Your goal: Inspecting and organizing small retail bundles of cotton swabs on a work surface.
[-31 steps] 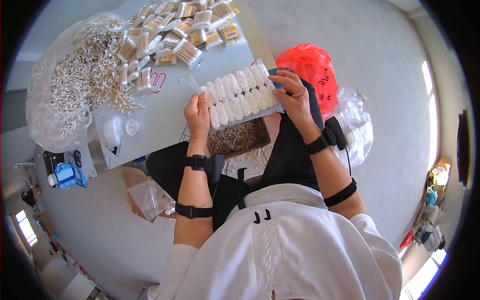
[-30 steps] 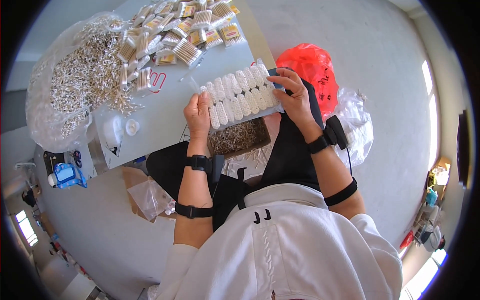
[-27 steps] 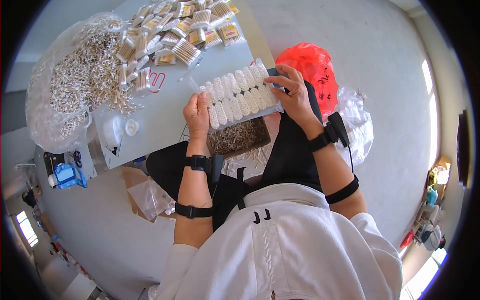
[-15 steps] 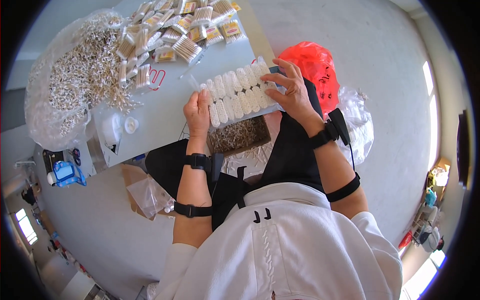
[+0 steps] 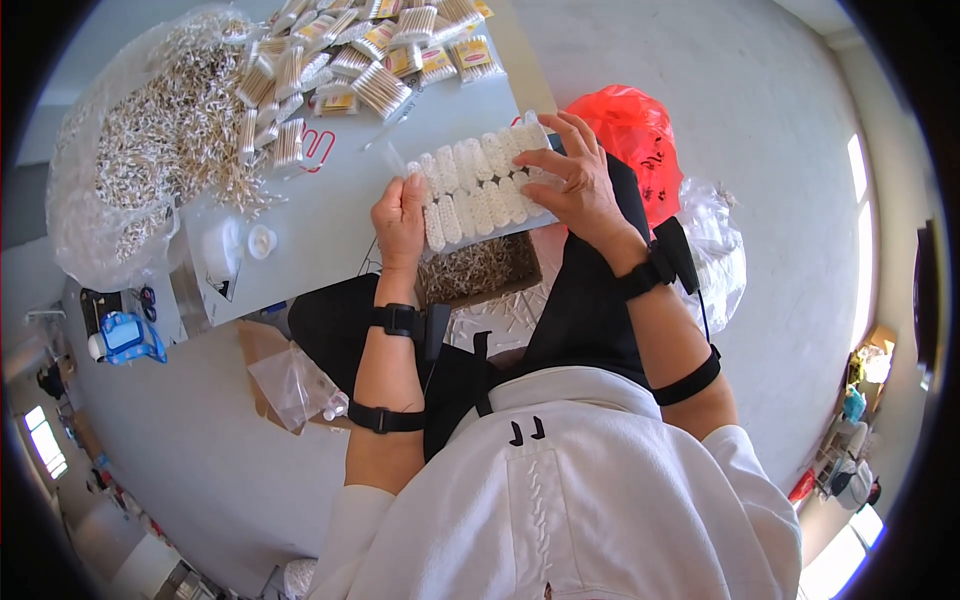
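A clear plastic bag of cotton swab bundles (image 5: 480,190) is held level above my lap at the table edge. The bundles stand in two rows with their white tips facing up. My left hand (image 5: 400,222) grips the bag's left end, the thumb on top and the fingers curled beneath. At the right end my right hand (image 5: 580,185) has its thumb and index finger bent over the bundles, the other fingers around the bag's far corner. Below the bag sits a cardboard box (image 5: 528,266) with loose swabs in it.
On the table (image 5: 300,235), a large clear bag of loose swabs (image 5: 150,150) lies left, near a heap of small swab packs (image 5: 380,90) and a round white lid (image 5: 261,241). A red plastic bag (image 5: 625,130) and a white bag (image 5: 715,250) stand right of my leg.
My right index finger and thumb have shifted slightly left over the bundles. The left hand keeps its grip, and the view has tilted a little.
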The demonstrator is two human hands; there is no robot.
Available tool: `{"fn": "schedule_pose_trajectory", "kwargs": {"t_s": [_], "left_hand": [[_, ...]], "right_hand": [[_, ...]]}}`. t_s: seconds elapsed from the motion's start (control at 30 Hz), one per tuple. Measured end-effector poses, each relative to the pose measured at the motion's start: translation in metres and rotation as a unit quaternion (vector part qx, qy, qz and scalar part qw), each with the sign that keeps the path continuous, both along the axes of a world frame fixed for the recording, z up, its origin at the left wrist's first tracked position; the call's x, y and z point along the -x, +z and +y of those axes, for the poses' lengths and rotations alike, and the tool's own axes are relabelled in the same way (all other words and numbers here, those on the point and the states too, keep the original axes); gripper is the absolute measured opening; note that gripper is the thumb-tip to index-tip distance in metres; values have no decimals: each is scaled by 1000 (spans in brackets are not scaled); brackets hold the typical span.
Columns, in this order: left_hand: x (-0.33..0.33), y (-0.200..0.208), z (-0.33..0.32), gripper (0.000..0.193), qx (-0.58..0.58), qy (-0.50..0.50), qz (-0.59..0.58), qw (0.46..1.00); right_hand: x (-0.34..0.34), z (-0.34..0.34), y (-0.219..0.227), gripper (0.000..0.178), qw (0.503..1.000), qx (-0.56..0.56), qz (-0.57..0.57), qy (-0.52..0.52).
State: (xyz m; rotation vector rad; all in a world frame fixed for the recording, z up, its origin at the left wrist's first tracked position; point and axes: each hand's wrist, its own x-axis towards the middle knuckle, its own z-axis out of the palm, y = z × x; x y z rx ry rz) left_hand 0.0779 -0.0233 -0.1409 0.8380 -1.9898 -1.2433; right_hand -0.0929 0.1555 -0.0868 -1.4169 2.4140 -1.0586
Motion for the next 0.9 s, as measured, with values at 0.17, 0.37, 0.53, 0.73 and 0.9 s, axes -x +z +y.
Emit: {"fn": "schedule_pose_trajectory", "kwargs": {"t_s": [0.17, 0.37, 0.53, 0.73, 0.9], "left_hand": [[0, -2, 0, 36, 4, 4, -10, 1000], [-1, -5, 0, 38, 1, 2, -2, 1000], [0, -4, 0, 38, 3, -1, 2, 1000], [0, -5, 0, 39, -4, 1, 10, 1000], [0, -7, 0, 39, -5, 4, 11, 1000]], "right_hand": [[1, -2, 0, 35, 999, -35, 1, -10], [-5, -11, 0, 28, 1000, 29, -3, 9], [-8, -15, 4, 24, 998, 5, 68, 13], [-8, -16, 1, 24, 998, 5, 58, 14], [-7, -17, 4, 26, 998, -3, 58, 23]]}}
